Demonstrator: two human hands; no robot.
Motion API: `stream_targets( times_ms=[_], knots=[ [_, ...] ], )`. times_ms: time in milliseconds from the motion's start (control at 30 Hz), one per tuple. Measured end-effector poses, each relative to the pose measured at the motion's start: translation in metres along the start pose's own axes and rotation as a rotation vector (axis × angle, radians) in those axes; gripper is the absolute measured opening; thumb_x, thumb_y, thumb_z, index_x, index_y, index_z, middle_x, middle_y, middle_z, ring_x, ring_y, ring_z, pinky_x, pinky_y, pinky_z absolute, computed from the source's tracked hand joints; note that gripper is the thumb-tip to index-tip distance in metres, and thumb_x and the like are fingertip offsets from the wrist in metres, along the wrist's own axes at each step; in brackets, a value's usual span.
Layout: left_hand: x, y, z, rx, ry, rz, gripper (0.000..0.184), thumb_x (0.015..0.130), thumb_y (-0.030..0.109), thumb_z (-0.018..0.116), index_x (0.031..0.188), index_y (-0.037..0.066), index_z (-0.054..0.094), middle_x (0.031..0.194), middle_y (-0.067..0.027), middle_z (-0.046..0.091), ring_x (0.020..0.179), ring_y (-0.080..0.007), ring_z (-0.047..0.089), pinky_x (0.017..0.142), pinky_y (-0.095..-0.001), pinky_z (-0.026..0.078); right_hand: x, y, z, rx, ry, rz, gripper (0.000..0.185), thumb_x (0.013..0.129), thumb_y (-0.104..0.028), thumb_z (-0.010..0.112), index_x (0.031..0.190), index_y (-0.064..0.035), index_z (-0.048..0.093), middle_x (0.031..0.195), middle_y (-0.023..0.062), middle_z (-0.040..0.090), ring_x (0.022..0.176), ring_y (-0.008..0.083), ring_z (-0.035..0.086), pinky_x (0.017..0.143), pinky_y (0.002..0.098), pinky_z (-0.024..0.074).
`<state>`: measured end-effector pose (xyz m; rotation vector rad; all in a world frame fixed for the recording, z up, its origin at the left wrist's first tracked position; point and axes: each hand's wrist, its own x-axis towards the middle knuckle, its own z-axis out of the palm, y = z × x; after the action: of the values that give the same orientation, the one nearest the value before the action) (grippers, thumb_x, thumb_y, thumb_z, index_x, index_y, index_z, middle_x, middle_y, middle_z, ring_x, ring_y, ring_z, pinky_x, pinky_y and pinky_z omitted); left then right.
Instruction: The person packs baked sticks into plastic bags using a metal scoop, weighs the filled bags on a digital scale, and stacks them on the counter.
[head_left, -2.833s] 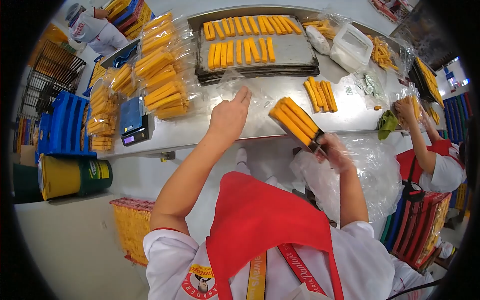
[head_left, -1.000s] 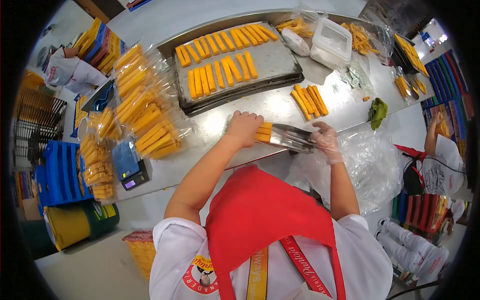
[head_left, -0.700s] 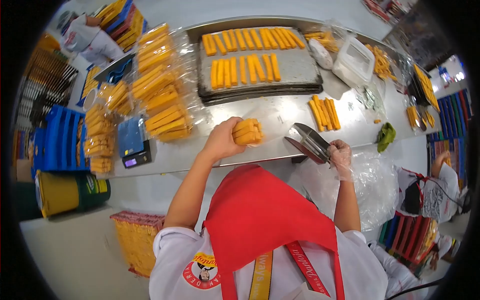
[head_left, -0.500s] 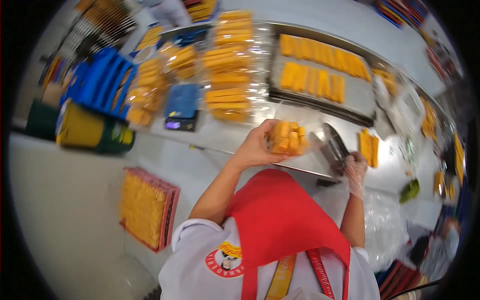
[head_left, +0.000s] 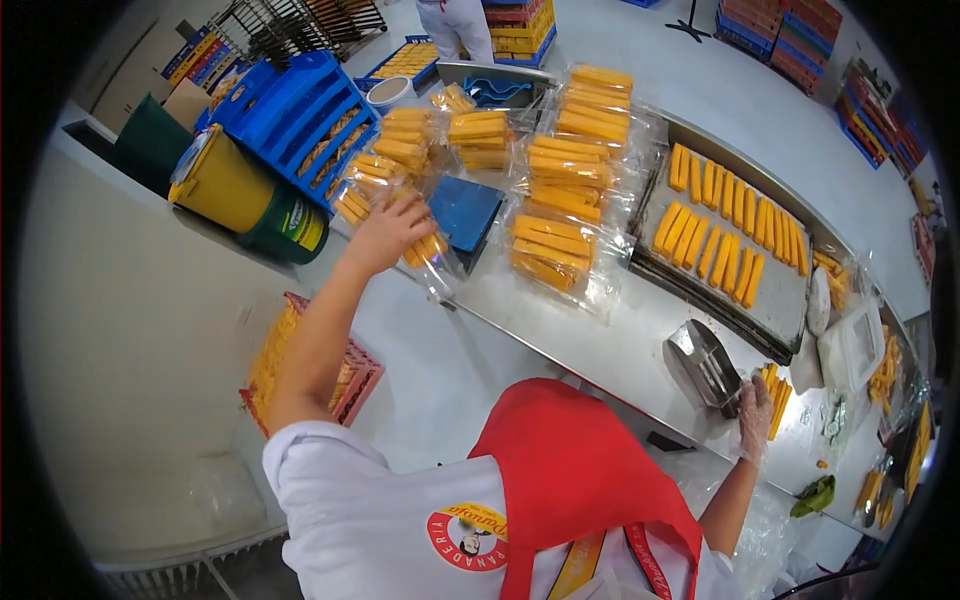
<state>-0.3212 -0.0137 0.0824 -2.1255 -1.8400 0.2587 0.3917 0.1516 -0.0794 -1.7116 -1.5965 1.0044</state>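
Note:
My left hand [head_left: 392, 232] is wrapped over a clear bag of yellow sticks [head_left: 428, 250], beside the blue-topped scale [head_left: 466, 212] at the table's left end. In a clear plastic glove, my right hand [head_left: 755, 408] grips the end of a metal scoop [head_left: 704, 364], which has nothing in it. Just right of the scoop lies a small group of loose yellow sticks [head_left: 778, 400]. Filled bags [head_left: 555, 240] are piled near the middle of the table. Two rows of sticks lie on a stacked metal tray [head_left: 790, 318] to their right.
A white plastic tub [head_left: 852, 346] and a green cloth [head_left: 814, 496] are at the right. Blue crates [head_left: 300, 120] and a yellow bin [head_left: 222, 185] stand beyond the left end. A red crate [head_left: 358, 385] is on the floor. A person [head_left: 456, 28] stands at the top.
The view has turned left. My left hand has carried the bag of sticks from the table's middle to the scale. The scoop has been emptied and lowered towards the table in my right hand.

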Motion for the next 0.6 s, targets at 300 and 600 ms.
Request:
stream_targets(
  times_ms=[300,600],
  knots=[
    [0.084,-0.034,0.06,0.207,-0.094,0.39,0.031,0.094,0.021,0.053,0.124,0.027,0.056,0.145,-0.0004,0.05,0.146,-0.0252,0.034,0.123,-0.0592,0.014,-0.026,0.005,-0.048,0.122,0.152,0.193,0.061,0.098,-0.042,0.064,0.139,0.0023,0.054,0.098,0.0048,0.063,0.076,0.0089,0.054,0.066,0.0238,0.0459],
    [0.089,-0.045,0.068,0.248,-0.112,0.314,0.092,0.086,0.005,0.059,0.158,0.041,0.016,0.167,-0.002,0.018,0.152,-0.0275,0.022,0.124,-0.0544,0.016,-0.058,0.006,-0.082,0.034,0.324,0.228,0.059,0.1,-0.037,0.062,0.147,-0.0042,0.048,0.123,0.0109,0.062,0.088,0.014,0.058,0.078,0.0281,0.0482]
  ],
)
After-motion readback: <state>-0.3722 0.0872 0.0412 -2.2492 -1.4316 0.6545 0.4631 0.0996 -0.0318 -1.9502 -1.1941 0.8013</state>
